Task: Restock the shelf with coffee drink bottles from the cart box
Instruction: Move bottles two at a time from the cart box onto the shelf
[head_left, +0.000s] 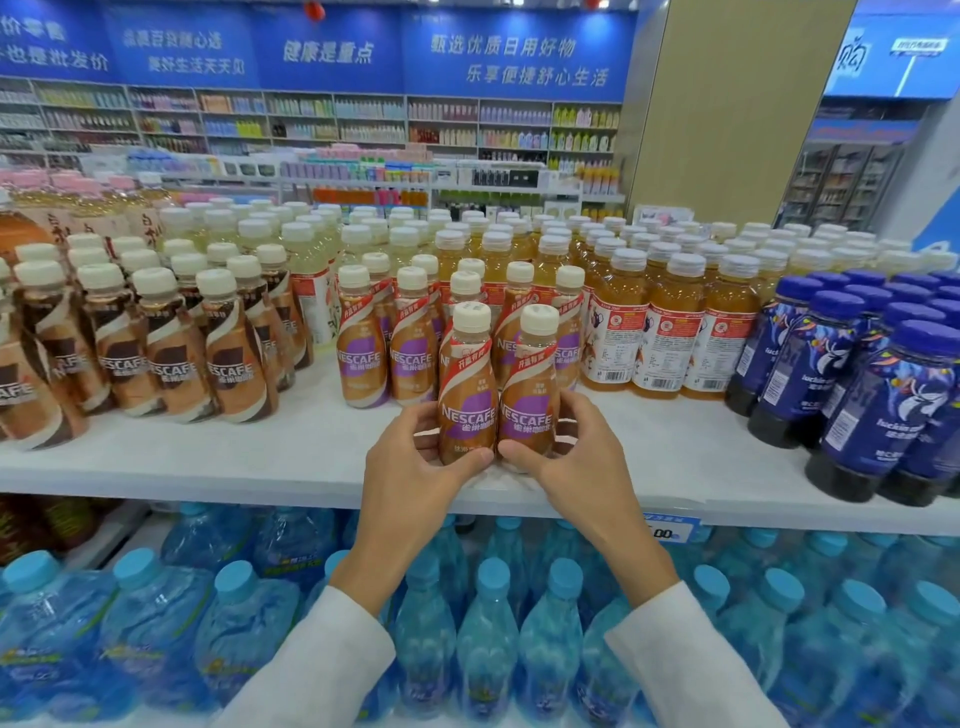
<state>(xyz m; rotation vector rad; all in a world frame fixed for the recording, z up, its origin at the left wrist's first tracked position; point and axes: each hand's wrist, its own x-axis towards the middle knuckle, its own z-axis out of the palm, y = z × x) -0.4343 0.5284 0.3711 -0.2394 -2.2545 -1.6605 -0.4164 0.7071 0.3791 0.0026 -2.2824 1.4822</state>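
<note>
Blue-capped water bottles (488, 623) are sitting on the low shelf under my arms. My left hand (415, 457) is gripping the left coffee bottle (467, 384), and my right hand (576, 447) is gripping the right coffee bottle (530, 384). They are touching side by side near the front edge of the white shelf (208, 467). Bare shelf is showing on both sides. Their purple labels are saying NESCAFE. Just behind, more purple NESCAFE bottles (363, 353) are standing in rows. Dark blue luckin bottles (883, 405) are standing on the right.
</note>
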